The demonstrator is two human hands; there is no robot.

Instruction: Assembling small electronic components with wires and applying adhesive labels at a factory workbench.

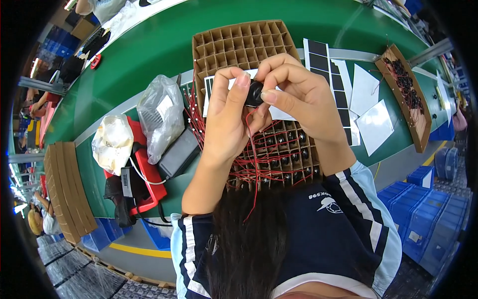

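A green worktop (174, 187) stands over a grey floor (149, 264) marked with a yellow line (139, 250). Blue plastic crates (423, 224) stand at right; bright lights (20, 207) glow at far left.

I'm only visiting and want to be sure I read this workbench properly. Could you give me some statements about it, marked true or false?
1. The left hand and the right hand are both at one small round black part. True.

2. The clear plastic bag lies on the person's right. False: the clear plastic bag lies on the left.

3. A red wire hangs down below the hands. True.

4. The divided box beyond the hands is made of metal. False: the divided box is brown cardboard.

5. A long cardboard tray on the right holds dark parts with thin wires. True.

6. The person wears thick gloves. False: both hands are bare.
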